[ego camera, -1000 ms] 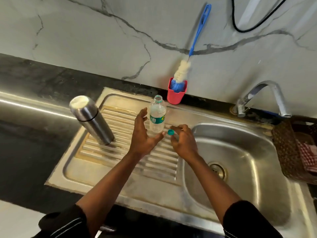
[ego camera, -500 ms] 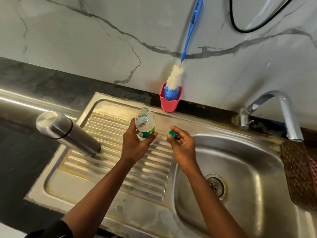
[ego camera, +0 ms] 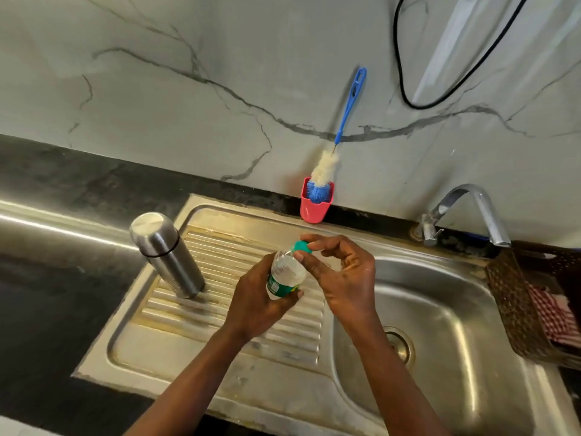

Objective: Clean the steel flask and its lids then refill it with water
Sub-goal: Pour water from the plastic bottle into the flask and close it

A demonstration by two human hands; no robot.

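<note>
The left hand [ego camera: 257,306] is curled around the lower half of a small clear plastic bottle with a green label [ego camera: 284,273], holding it tilted over the ribbed steel drainboard [ego camera: 176,350]. The right hand [ego camera: 345,278] pinches a small teal screw cap [ego camera: 301,247] between thumb and forefinger right at the bottle's mouth. Whether the cap is seated on the neck cannot be told.

Left of the hands and apart from them, the cylindrical steel flask [ego camera: 168,256] stands on the drainboard, its top closed, with a dark seam below the lid. To the right of the drainboard lies the steel sink basin [ego camera: 440,325], with a curved chrome tap [ego camera: 471,209] behind it.

Against the marble wall stands a pink plastic cup [ego camera: 314,209] holding a blue-handled bottle brush with white and blue bristles [ego camera: 349,105]. At the far right, a brown woven basket [ego camera: 515,303] contains a red checked cloth [ego camera: 553,319]. The dark stone table [ego camera: 47,294] surrounds the sink unit.
</note>
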